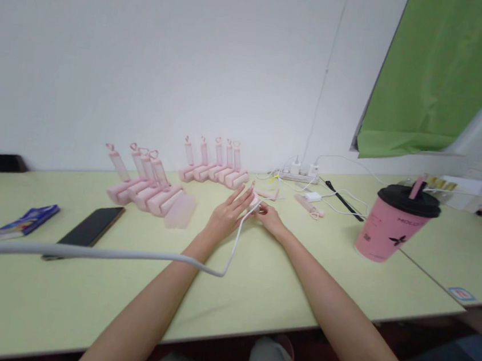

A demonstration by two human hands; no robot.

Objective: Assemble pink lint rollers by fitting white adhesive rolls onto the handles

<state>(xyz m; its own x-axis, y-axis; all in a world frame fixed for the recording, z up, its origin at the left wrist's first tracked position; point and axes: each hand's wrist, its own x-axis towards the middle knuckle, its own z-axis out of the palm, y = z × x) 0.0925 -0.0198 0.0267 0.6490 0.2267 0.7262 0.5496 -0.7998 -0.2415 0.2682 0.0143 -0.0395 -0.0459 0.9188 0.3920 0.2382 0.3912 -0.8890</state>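
A small pale pink-and-white object (255,201) is between my two hands over the table; its kind is hard to make out behind the fingers. My left hand (228,212) lies along its left side with long, straight fingers, the thumb side against it. From the right, my right hand (271,218) pinches its edge with curled fingers. A white cable (233,251) crosses the view from the left and rises past the object. Just behind the hands, a small pink piece (271,195) lies on the table.
Several pink bases with clear tubes stand in a left group (145,193) and a back group (213,173). A phone (92,227) and blue packet (27,221) lie left. Right are a power strip (297,176), a pink handheld piece (307,205) and a pink cup (393,225).
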